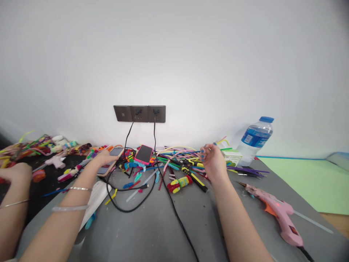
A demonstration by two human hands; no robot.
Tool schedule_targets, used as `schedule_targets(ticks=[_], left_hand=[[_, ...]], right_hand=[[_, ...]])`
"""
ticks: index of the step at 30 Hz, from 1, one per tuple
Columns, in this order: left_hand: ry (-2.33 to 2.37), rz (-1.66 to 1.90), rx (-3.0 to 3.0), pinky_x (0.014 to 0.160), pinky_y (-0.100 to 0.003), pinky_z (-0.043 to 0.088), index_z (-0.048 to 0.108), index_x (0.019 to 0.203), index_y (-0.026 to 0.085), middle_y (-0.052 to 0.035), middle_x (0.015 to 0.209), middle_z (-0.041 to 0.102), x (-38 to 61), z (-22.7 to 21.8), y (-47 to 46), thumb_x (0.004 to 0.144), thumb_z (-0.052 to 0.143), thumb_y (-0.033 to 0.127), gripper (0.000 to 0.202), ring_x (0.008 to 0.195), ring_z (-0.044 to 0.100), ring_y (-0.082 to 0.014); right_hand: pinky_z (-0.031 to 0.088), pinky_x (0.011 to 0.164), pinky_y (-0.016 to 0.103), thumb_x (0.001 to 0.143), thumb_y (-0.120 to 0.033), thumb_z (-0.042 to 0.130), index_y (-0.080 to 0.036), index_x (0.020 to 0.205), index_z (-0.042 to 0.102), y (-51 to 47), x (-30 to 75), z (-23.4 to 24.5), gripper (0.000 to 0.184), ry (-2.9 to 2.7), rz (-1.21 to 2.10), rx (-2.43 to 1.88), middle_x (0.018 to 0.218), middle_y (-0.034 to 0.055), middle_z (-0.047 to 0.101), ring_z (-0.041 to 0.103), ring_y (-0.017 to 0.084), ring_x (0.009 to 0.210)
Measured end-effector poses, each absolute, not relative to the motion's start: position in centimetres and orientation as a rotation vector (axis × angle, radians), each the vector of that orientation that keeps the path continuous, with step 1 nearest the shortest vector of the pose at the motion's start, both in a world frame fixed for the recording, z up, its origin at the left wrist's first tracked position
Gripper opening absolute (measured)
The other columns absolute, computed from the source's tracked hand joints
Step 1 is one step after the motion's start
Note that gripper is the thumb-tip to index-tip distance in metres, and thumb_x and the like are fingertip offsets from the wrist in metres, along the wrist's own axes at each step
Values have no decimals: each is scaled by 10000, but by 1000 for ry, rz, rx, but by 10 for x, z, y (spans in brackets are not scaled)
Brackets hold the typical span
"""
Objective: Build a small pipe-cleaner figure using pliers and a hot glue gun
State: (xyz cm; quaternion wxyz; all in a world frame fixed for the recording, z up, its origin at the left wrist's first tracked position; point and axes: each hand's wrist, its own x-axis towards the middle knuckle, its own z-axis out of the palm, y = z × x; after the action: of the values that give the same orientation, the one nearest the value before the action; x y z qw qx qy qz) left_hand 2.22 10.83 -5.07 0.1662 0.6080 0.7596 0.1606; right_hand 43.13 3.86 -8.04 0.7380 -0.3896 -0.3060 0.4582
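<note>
My left hand (103, 160), with two bangles on its wrist, lies across a phone (116, 151) at the left of the grey table, its fingers over the phone's edge. Just right of it is a second phone in a pink case (144, 154). My right hand (214, 163), with blue nails, is raised near the heap of pipe cleaners (177, 153). Its fingers are loosely bent and apart, and nothing shows in them. Between the hands lie yellow-and-black pliers (195, 178) and a red and yellow pipe-cleaner piece (180, 184).
A pink glue gun (278, 211) lies at the right, its cord trailing off. Behind it stands a water bottle (256, 140) beside a small box (233, 158). Black cables (169, 193) run from wall sockets (139, 114) across the table. Another person's hand (16, 178) is at far left.
</note>
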Motion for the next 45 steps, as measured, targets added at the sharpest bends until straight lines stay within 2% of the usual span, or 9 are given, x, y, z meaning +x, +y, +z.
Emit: schedule_targets(ticks=[5,7,9,13,15,22,33,38,45], left_hand=[[2331,461,1704,719,-385,529,544,1074,100,-187,1000,695,32,-29,85,660,713,489,593,981,670,-391],[2406,903,1775,815,-391,521,499,1209,111,-209,1163,650,48,-19,63,738,640,433,587,1074,643,-354],[2169,1269,1886,818,-356,519,498,1241,179,-125,1158,666,74,-11,37,791,566,392,503,989,668,-268],[1386,595,2056,597,-266,479,672,988,226,-18,820,717,146,-18,2,790,573,356,257,671,644,-186],[1143,372,2131,622,-257,469,710,918,225,-9,762,727,181,-33,1,813,550,290,202,673,655,-178],[1244,560,2391,755,-280,471,704,994,243,-41,942,754,225,-85,22,883,502,194,236,827,687,-197],[1080,420,2543,664,-283,427,610,884,219,-19,913,679,221,-97,10,816,660,345,152,821,631,-196],[993,490,2546,707,-289,430,621,826,220,-14,880,699,218,-96,9,828,671,365,153,862,634,-201],[946,448,2603,705,-300,431,639,826,219,-28,851,701,219,-98,7,779,733,429,235,878,626,-219]], right_hand=[[320,466,255,786,-536,617,-197,689,598,38,417,-85,354,-975,972,-1011,563,-18,532,438,121,504],[356,515,271,817,-557,577,-200,687,600,37,414,-87,380,-1172,904,-1084,568,-20,524,450,134,531],[380,556,278,816,-537,590,-205,679,594,37,412,-90,359,-1279,861,-1116,572,-23,520,467,145,561],[373,566,276,810,-476,603,-209,658,594,37,411,-93,307,-1342,838,-1137,569,-25,533,468,146,558],[346,541,271,802,-451,609,-210,644,594,37,411,-94,288,-1365,823,-1151,549,-30,520,443,140,530],[346,530,262,835,-388,566,-214,660,574,36,409,-91,247,-1382,755,-1135,570,-31,516,443,136,532],[424,677,311,742,-150,593,-215,747,700,35,395,-103,125,-1848,661,-1287,729,13,703,599,186,687],[315,865,409,729,-90,595,-230,772,737,31,389,-107,204,-2166,478,-1454,826,19,736,625,221,861],[247,835,415,673,-163,695,-226,740,739,30,386,-108,102,-2309,365,-1560,831,46,693,583,261,917]])
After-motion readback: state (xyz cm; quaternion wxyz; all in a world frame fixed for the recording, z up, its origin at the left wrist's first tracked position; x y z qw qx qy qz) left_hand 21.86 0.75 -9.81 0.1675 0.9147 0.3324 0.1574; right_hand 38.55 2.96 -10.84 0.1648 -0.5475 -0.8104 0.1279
